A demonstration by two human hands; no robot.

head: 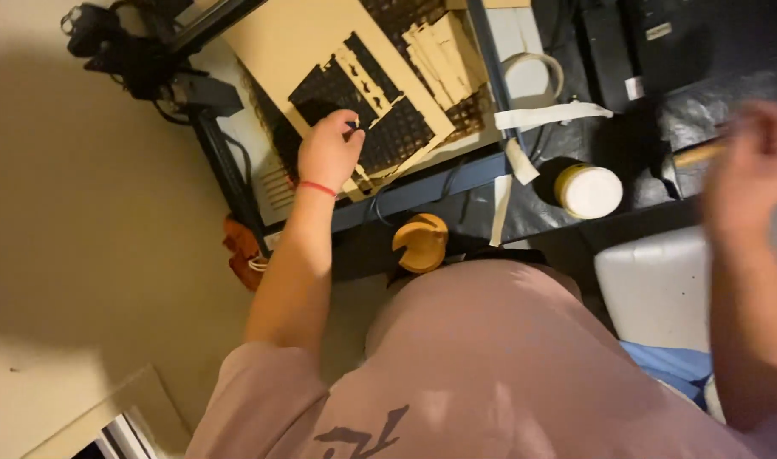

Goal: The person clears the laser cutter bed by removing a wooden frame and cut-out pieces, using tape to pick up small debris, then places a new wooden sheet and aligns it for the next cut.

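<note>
Pink cloth shirt point(490, 357) filled the foreground above a beige floor point(82, 212). Beyond it, the left hand point(329, 149) pinched a small dark piece on the flat cut plywood sheet point(303, 42); right of the sheet, the blurred right hand point(754, 166) closed around a wooden stick point(698, 155), near 1 round white-lidded jar point(589, 190).

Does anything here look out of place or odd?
Yes: white tape strips hang loose and crooked over the black frame. The left hand presses on the cut sheet; the right hand is blurred.
</note>
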